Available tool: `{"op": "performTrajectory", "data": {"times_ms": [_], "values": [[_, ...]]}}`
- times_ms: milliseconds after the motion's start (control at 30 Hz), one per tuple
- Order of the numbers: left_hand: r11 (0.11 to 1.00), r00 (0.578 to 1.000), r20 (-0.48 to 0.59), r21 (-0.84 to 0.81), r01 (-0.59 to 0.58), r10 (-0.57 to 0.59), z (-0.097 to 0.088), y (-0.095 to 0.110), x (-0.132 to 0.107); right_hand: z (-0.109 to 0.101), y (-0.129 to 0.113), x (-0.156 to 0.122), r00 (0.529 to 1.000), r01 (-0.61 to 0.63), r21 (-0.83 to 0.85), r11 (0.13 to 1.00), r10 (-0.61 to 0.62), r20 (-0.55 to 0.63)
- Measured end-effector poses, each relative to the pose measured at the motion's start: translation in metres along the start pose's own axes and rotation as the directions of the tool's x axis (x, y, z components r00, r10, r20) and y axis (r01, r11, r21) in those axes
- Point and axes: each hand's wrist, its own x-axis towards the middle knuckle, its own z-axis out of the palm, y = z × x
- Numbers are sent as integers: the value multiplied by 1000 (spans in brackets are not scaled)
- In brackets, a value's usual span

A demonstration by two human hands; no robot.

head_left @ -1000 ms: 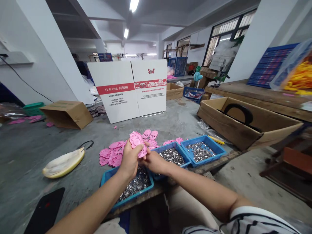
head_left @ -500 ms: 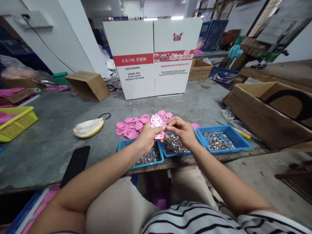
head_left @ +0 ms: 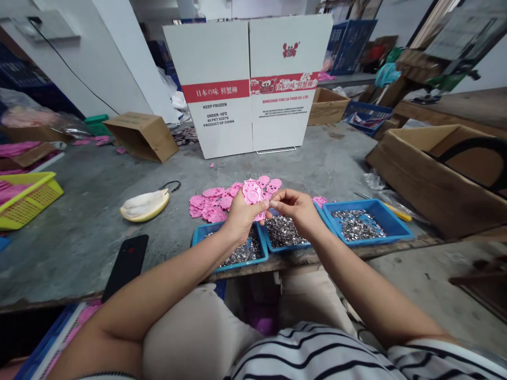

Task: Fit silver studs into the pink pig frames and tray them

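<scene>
Held upright in my left hand (head_left: pixel 241 217) is a pink moulded plastic piece (head_left: pixel 252 191), its thumb across the lower part. My right hand (head_left: pixel 295 208) is pinched at the piece's lower right edge; whatever sits between thumb and forefinger is too small to make out. Under the hands stand a left blue tray (head_left: pixel 201 232), a middle blue tray (head_left: pixel 277 249) and a right blue tray (head_left: pixel 390 238), each holding many small shiny metal bits. Behind my hands lies a heap of similar pink pieces (head_left: pixel 212 203).
A white printed carton (head_left: pixel 249 126) stands at the back. Left are a yellow basket (head_left: pixel 35 203), a pale yellow peel-like dish (head_left: pixel 146 205) and a black phone (head_left: pixel 125 264). An open cardboard box (head_left: pixel 428 184) and a yellow-handled tool (head_left: pixel 398 212) are on the right.
The pink piece has tilted in my left hand, its face turning slightly. Both hands stay close together, the right still pinched at its edge. The view has shifted slightly.
</scene>
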Motion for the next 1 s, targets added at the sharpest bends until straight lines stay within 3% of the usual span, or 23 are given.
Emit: {"op": "performTrajectory", "data": {"times_ms": [100,267,433,533,767,1000], "values": [[1000,1000,30,-31,-2,3,1,0,0,0,-3,0,1000,-12,-3,1000,12,-7],[951,975,213,-285,118,-57,-1,5,-1,-1,-5,-1,982,81,57,995,-70,-173],[912,948,318,-393,119,14,-2,4,-4,3,-7,-5,965,163,-40,986,-168,-201],[897,931,359,-429,105,63,-1,3,-5,12,-6,-7,962,160,-16,987,-160,-222],[904,932,325,-427,-6,160,-3,3,-8,37,-5,-11,960,145,199,969,-89,-264],[916,917,329,-393,-85,226,-7,4,-10,39,-10,-12,962,117,318,941,-27,-272]]}}
